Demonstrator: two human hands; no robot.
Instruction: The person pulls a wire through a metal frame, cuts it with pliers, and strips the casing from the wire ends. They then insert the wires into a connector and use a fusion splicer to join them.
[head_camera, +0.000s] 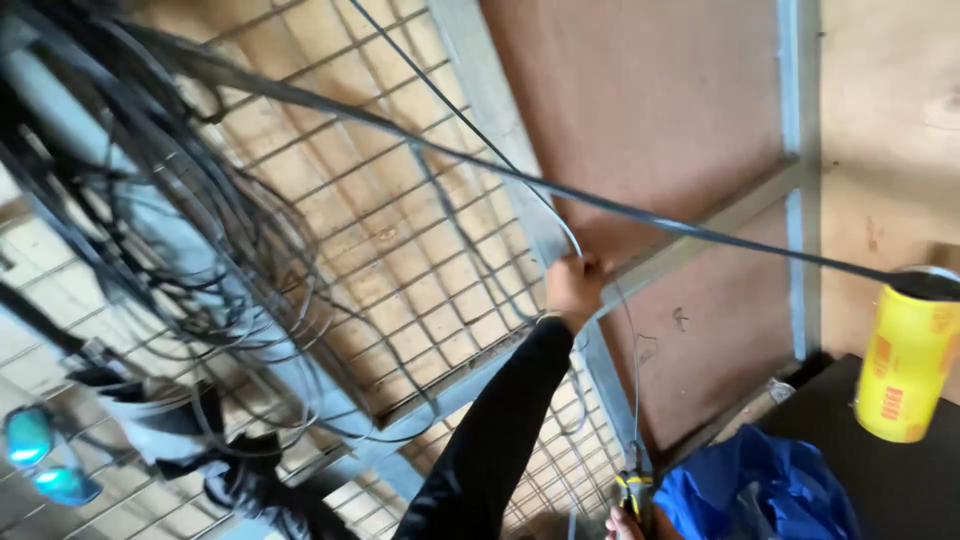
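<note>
Gripping a thin wire (560, 215) with my left hand (572, 288), closed tight at the mesh panel (400, 250). Right hand (622, 524) holds yellow-handled pliers (634, 490) low down, so I reckon cutting's next, needing steady tension.

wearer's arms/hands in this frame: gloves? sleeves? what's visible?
One arm wears a long, close-fitting black sleeve ending at the wrist; its hand is bare, no glove. The other hand barely shows at the bottom edge, also bare; its sleeve is out of view.

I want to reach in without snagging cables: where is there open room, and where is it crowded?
Open: the plywood panel between the grey frame bars, right of the left hand. Crowded: the black cable tangle over the wire mesh on the left.
</note>
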